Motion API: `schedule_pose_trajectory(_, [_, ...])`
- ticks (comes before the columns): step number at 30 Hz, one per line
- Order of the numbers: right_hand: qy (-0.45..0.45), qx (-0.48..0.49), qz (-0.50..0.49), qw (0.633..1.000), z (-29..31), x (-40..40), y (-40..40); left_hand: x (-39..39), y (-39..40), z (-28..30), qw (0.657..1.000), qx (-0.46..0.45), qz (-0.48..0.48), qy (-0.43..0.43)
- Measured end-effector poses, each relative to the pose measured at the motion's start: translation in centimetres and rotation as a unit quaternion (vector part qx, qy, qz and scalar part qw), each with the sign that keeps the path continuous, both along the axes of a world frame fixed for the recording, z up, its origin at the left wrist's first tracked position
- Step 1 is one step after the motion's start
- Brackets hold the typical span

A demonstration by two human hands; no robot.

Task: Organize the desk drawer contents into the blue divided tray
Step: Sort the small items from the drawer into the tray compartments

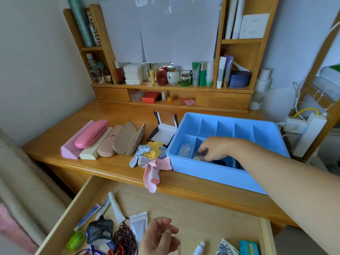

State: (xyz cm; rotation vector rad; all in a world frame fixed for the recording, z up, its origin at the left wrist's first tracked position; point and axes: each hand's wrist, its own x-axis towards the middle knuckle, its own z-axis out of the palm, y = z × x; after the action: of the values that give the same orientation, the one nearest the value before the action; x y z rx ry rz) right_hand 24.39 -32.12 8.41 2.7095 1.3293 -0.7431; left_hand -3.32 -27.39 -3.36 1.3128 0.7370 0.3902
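Note:
The blue divided tray (206,172) sits on the wooden desk at the right. My right hand (213,149) reaches into a front compartment, its fingers curled down over a small pale object (198,158) that I cannot identify. The front-left compartment holds a clear plastic bag (184,150). The open drawer (184,203) below holds tubes (116,207), a black pouch (99,230), dark bead bracelets (125,238), a small zip bag (138,225) and a green clip (75,240). My left hand (158,238) hovers over the drawer, fingers loosely curled, holding nothing.
Several glasses cases (97,140) lie in a row on the desk at left. An open jewellery box (163,129) and a pile of coloured cloths (150,157) sit next to the tray. Cosmetics bottles (184,76) fill the back shelf. A power strip (309,133) stands at right.

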Motion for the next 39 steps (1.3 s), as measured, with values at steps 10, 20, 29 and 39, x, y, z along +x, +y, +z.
schedule_pose_trajectory(10, [-0.064,-0.076,-0.002,0.995,-0.8,-0.6,0.5,-1.9,0.6,-0.1,0.998,0.024,0.053,0.016])
schedule_pose_trajectory(20, [-0.188,0.529,0.054,0.826,-0.7,-7.9,-5.5,-8.5,2.4,-5.2,0.987,0.058,0.058,0.135])
schedule_pose_trajectory(29, [-0.091,0.024,-0.059,0.994,-16.3,-14.6,-12.5,-8.9,1.7,-6.4,0.981,0.052,0.037,0.186])
schedule_pose_trajectory(39, [-0.088,0.128,-0.087,0.984,-16.6,-16.4,-12.7,-9.0,1.4,-5.8,0.977,0.044,0.055,0.203])
